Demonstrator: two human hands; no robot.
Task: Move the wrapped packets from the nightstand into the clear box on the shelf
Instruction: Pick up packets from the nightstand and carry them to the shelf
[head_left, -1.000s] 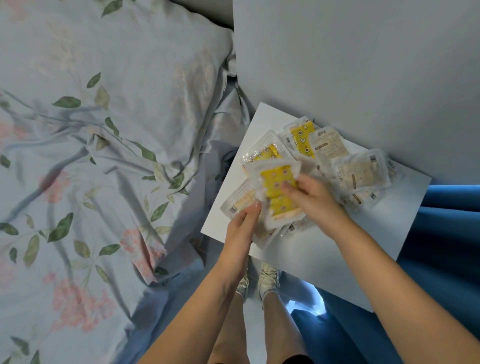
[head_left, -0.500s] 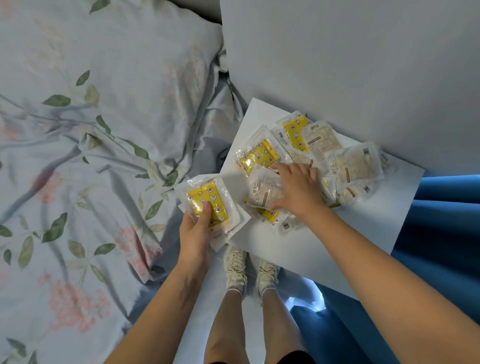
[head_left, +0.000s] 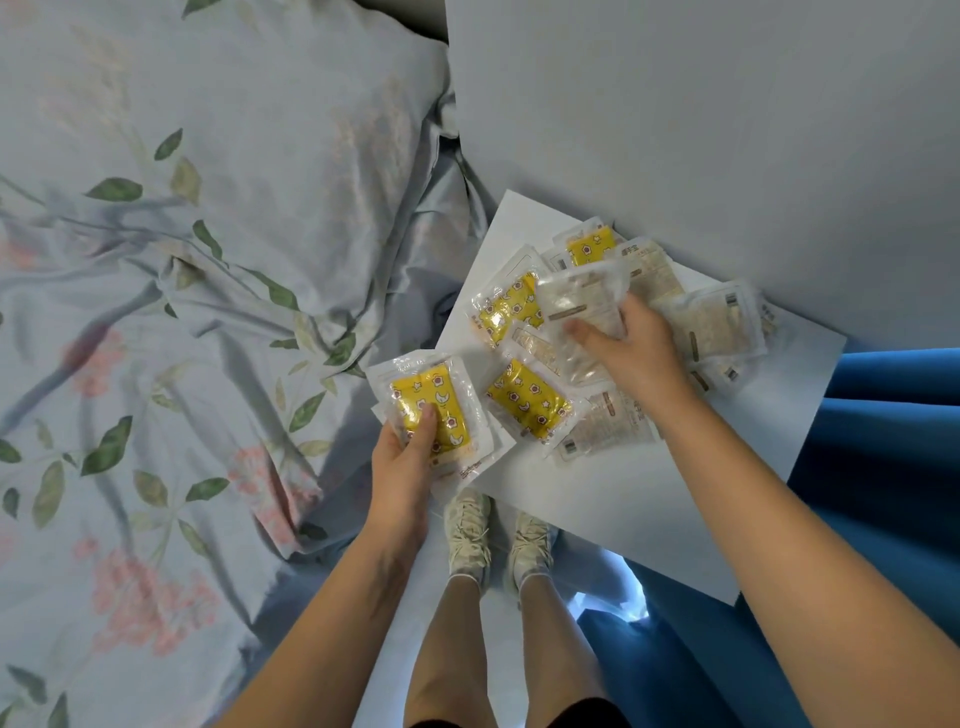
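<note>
**Gathering slick packets off the nightstand**

My left hand (head_left: 402, 457) grips a small stack of packets (head_left: 436, 415), thumb curled over the top yellow one, held just off the near-left corner of the nightstand (head_left: 649, 499), over the gap beside the bed (head_left: 182, 312). These look light and thin, a soft filling inside crinkly clear wrap, so I judge they'll slide against each other; best pinched flat across the middle with the thumb on top, not by the sealed edges.

Next right, a yellow packet (head_left: 527, 402) with a star and moon print lies on the nightstand near its front edge, and another yellow one (head_left: 506, 312) lies behind it. My right hand (head_left: 631, 353) pinches a pale packet (head_left: 582, 306), thumb over its front, raised off the pile. It bends in my grip, so floppy, not fragile.

Farther right, more pale packets (head_left: 711, 327) overlap near the wall (head_left: 701, 130), beige contents, small barcode labels. A blue curtain (head_left: 883, 441) hangs beside the nightstand.

The clear box and shelf aren't in view.
</note>
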